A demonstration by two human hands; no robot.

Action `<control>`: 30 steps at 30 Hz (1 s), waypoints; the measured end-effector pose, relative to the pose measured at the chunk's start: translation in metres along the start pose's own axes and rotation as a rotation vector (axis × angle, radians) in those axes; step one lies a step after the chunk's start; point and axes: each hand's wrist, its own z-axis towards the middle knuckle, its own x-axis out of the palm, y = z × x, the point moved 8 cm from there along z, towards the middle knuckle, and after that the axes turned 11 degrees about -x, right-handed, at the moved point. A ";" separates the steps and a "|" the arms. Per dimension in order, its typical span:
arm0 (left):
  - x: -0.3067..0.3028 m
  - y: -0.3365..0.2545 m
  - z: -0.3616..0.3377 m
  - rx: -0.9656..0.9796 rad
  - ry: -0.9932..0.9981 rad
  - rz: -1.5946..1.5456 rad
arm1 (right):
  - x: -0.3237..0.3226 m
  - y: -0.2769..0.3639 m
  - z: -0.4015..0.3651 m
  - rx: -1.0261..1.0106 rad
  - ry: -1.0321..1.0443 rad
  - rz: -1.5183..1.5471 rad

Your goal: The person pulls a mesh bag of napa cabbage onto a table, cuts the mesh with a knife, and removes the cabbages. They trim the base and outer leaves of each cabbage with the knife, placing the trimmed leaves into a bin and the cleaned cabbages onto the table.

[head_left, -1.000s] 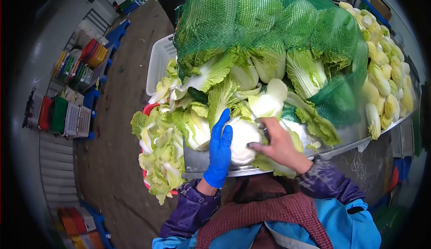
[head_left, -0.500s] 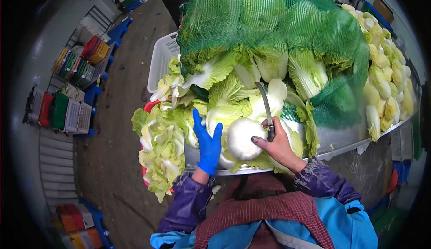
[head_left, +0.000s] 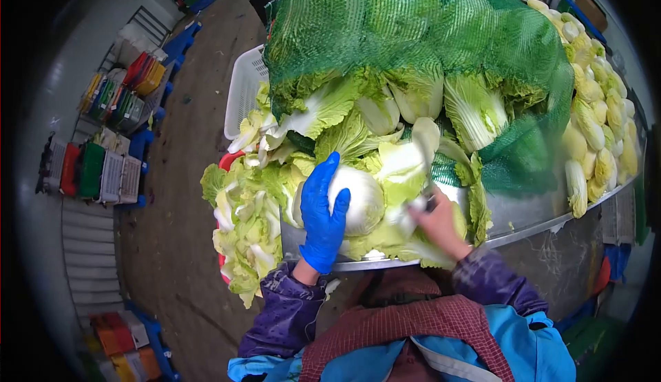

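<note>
A round pale Chinese cabbage (head_left: 363, 201) lies on loose leaves near the front edge of the metal table (head_left: 509, 230). My left hand (head_left: 321, 211), in a blue glove, grips its left side, fingers stretched along it and thumb across it. To the right, my bare right hand (head_left: 441, 222) is closed around the dark handle of a knife (head_left: 432, 203). Motion smears this hand, and the blade is hard to make out. A blurred whitish piece (head_left: 403, 220) shows beside my right fingertips. Pale green leaves (head_left: 403, 161) lie behind and beneath the cabbage.
A green mesh sack (head_left: 413, 24) of cabbages spans the back, its opening facing me. Trimmed yellowish cabbages (head_left: 595, 113) are piled at right. Leaves (head_left: 248, 230) heap over a red container (head_left: 231, 160) at left, near a white basket (head_left: 241, 93). Crates (head_left: 103, 168) stand along the wall.
My left hand has come against the cabbage, which has shifted slightly left and turned. My right hand with the knife has moved off the cabbage to the right.
</note>
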 end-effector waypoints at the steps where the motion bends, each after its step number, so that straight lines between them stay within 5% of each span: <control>1: -0.001 -0.001 -0.003 0.008 0.016 0.037 | -0.024 -0.012 0.015 0.072 -0.041 -0.106; 2: 0.000 0.001 -0.005 0.007 0.019 0.042 | -0.051 -0.024 0.027 0.142 -0.082 -0.213; 4: -0.002 0.012 -0.006 -0.054 -0.082 -0.175 | -0.079 -0.020 0.047 -0.095 -0.039 -0.707; 5: 0.002 0.010 -0.005 -0.041 -0.114 -0.196 | -0.075 -0.006 0.057 -0.104 -0.036 -0.707; 7: 0.015 0.005 -0.007 -0.014 -0.142 -0.206 | -0.040 0.090 0.043 -0.833 -0.123 -0.655; 8: 0.025 0.004 -0.012 0.013 -0.095 -0.138 | -0.025 0.103 0.038 -0.829 -0.120 -0.652; 10: 0.039 0.013 -0.027 0.085 -0.076 -0.102 | 0.019 0.073 0.045 -0.164 0.304 -0.080; 14: 0.036 0.029 -0.055 -0.088 -0.048 -0.171 | 0.050 -0.013 0.020 0.317 0.419 0.159; 16: 0.045 0.046 -0.075 -0.095 -0.008 -0.149 | 0.056 -0.026 0.013 0.221 0.444 0.204; 18: 0.067 0.076 -0.095 -0.370 0.023 -0.488 | 0.057 -0.029 0.012 0.233 0.427 0.199; 20: 0.065 0.064 -0.086 -0.273 0.088 -0.314 | 0.055 -0.025 0.018 0.237 0.392 0.198; 22: 0.049 0.035 -0.060 -0.320 -0.024 -0.572 | 0.054 -0.010 0.016 0.265 0.381 0.221; 24: 0.025 0.003 -0.027 -0.144 -0.060 -0.228 | 0.051 0.016 0.017 0.229 0.353 0.233; 30: 0.006 0.055 0.001 -0.591 0.024 -0.942 | 0.045 0.043 0.013 0.069 0.348 0.345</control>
